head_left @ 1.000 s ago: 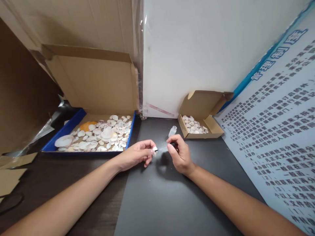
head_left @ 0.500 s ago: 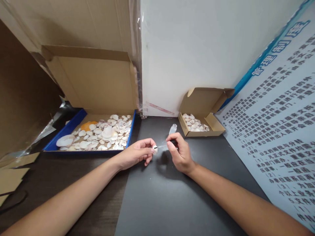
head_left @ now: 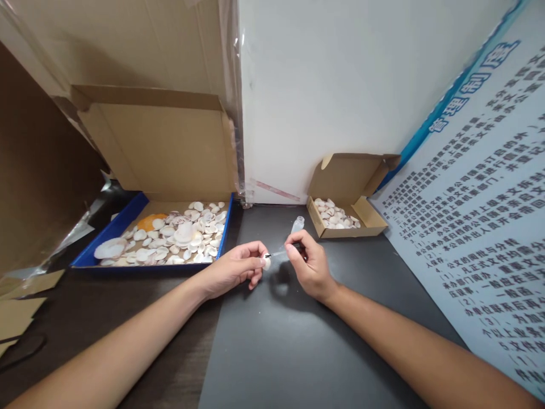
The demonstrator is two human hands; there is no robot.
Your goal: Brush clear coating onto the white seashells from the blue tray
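Note:
Between the thumb and fingers of my left hand (head_left: 242, 265) is a small white seashell (head_left: 267, 263), partly covered by the fingertips. My right hand (head_left: 310, 264) pinches a thin brush (head_left: 279, 253) with a clear stem; its dark tip meets the shell. The brush's handle end is mostly hidden in my fingers. Just behind my right hand stands a small clear bottle (head_left: 298, 224) without a cap, its lower part covered by the hand.
A blue-edged cardboard box (head_left: 232, 227) full of seashells lies at the left, lid raised. A smaller cardboard box (head_left: 353, 233) with shells stands at the back right. A white wall panel (head_left: 323, 85) and a printed board (head_left: 481, 187) bound the dark table (head_left: 264, 352).
My right hand has shifted very slightly left with the brush, and the shell is turned a little in my left fingers. The whole view has moved slightly.

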